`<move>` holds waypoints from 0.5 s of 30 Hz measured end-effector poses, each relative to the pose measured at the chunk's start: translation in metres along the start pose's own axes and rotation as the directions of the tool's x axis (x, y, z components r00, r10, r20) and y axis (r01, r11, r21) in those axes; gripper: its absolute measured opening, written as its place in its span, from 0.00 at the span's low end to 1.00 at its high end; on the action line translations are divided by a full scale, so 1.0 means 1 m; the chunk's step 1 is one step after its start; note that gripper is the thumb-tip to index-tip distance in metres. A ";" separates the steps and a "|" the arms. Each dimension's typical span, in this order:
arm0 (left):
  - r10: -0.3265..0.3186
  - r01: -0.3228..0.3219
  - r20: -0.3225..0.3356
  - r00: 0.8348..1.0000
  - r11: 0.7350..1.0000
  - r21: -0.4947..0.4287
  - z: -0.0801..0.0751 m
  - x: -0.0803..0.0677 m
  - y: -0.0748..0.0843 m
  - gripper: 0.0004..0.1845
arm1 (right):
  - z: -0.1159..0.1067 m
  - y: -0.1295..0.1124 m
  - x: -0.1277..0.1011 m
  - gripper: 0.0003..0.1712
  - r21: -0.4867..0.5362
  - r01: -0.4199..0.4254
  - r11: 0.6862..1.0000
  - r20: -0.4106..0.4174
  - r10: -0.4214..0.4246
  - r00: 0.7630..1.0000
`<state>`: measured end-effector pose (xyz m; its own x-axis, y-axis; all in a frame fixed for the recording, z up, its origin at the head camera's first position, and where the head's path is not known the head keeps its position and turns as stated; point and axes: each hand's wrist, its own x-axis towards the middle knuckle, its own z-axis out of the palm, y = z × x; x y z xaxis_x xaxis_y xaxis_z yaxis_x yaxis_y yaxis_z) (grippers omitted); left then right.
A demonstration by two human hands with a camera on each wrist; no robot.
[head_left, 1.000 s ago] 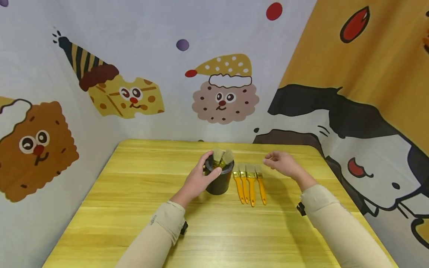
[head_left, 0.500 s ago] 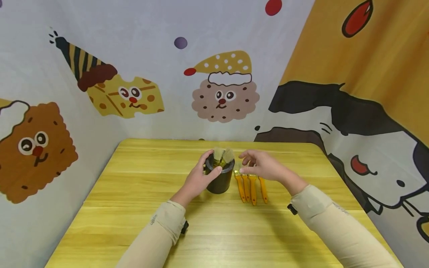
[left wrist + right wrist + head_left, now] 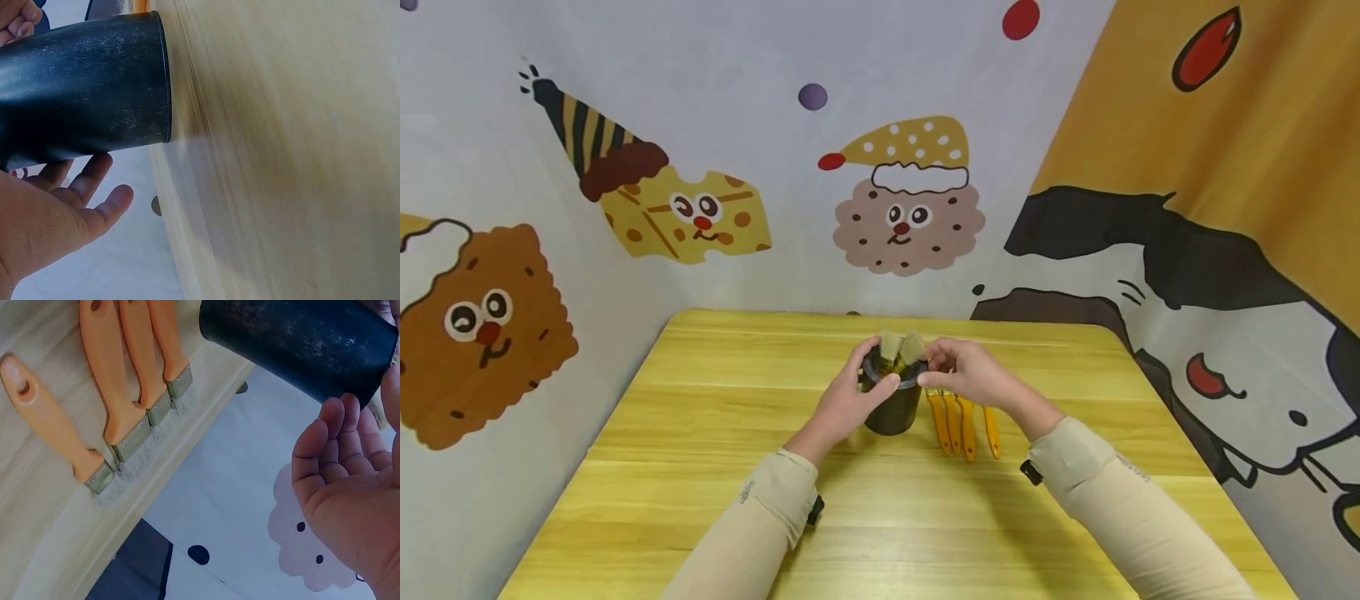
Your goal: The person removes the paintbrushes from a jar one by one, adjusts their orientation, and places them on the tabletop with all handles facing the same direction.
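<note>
The table [image 3: 700,467] is yellow wood, walled by cartoon cloths [image 3: 625,167] at the back and both sides. On it stands a black cup [image 3: 891,408], upright, near the far middle. The left hand [image 3: 842,404] is the grip on that cup: fingers curled round its far side, thumb on the near rim, grasping it. Two brushes [image 3: 901,348] stand in the cup, bristles up, just above that grip. The right hand [image 3: 966,375] hovers just right of the cup, fingers loosely bent and grasping nothing, its fingertips [image 3: 934,360] at the rim beside the bristles; whether they touch cannot be told. Under and just right of this hand four orange brushes [image 3: 962,425] lie flat, side by side, handles toward the person, bristles away, close beside the cup.
</note>
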<state>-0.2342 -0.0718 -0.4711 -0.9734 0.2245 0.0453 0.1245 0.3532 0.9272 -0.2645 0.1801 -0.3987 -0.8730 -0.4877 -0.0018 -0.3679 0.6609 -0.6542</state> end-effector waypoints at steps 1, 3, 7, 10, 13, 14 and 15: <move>0.000 0.000 0.000 1.000 1.000 -0.001 0.000 0.000 0.000 0.39 | 0.001 0.000 0.000 0.20 0.006 -0.002 1.000 -0.008 0.002 1.000; 0.000 0.000 0.000 1.000 1.000 -0.005 0.000 0.000 0.000 0.39 | 0.002 0.000 0.000 0.20 0.009 0.000 1.000 -0.022 0.000 1.000; 0.000 0.000 0.002 1.000 1.000 -0.004 0.000 0.000 -0.001 0.39 | 0.004 -0.001 0.000 0.22 0.024 -0.009 1.000 -0.038 0.010 0.999; 0.000 0.000 0.002 1.000 1.000 0.001 0.000 0.001 -0.002 0.39 | 0.005 0.000 0.001 0.27 0.039 -0.025 0.999 -0.047 0.027 0.999; -0.003 0.003 0.001 1.000 1.000 -0.006 0.001 0.001 -0.002 0.39 | 0.006 0.000 0.002 0.31 0.056 -0.042 0.998 -0.061 0.045 0.997; -0.003 0.003 0.000 1.000 1.000 -0.008 0.001 0.002 -0.002 0.39 | 0.006 0.000 0.003 0.32 0.058 -0.046 0.997 -0.065 0.049 0.997; -0.005 0.005 0.000 1.000 1.000 -0.011 0.001 0.002 -0.002 0.39 | 0.006 -0.001 0.003 0.33 0.064 -0.048 0.997 -0.069 0.053 0.996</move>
<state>-0.2361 -0.0713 -0.4730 -0.9740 0.2229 0.0408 0.1179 0.3446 0.9313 -0.2653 0.1747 -0.4025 -0.9111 -0.4119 0.0158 -0.3043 0.6461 -0.7000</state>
